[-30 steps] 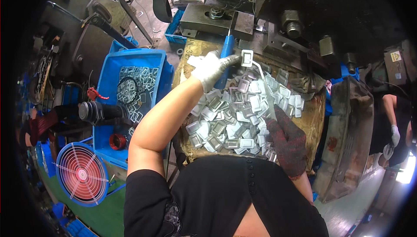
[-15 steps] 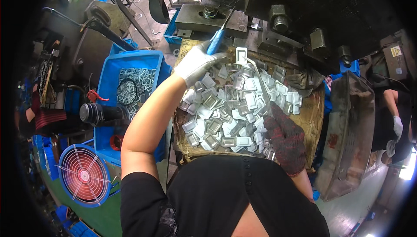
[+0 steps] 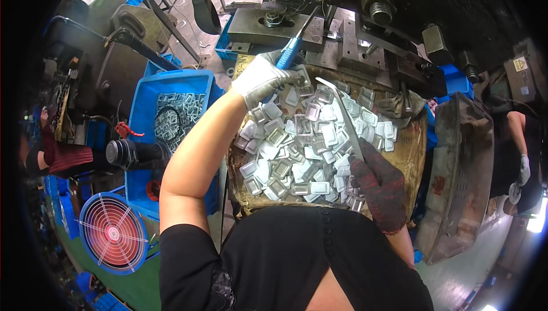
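My left hand (image 3: 261,77), in a white glove, is closed round a blue-handled tool (image 3: 290,53) whose thin metal tip points up toward the machine. By its fingertips is a small rectangular metal part (image 3: 302,76); whether the fingers pinch it, I cannot tell. My right hand (image 3: 379,188), in a dark red and grey knitted glove, grips long bent-tip tweezers (image 3: 348,122). The tweezers' tip has nothing in it and lies just right of that part. Under both hands spreads a pile of small silvery tray-shaped parts (image 3: 308,157) on a worn yellowish board (image 3: 408,168).
On the left, a blue crate (image 3: 137,111) holds many small frame-shaped pieces. A red-faced fan (image 3: 114,234) stands below it. Machine blocks with a large bolt (image 3: 274,19) border the far side. A scuffed metal bin (image 3: 456,180) stands right; another person's gloved hand (image 3: 524,169) is beyond.
The tweezers held a part at their tip before; now the tip is free and a part sits at my left fingertips. My left hand has moved slightly right.
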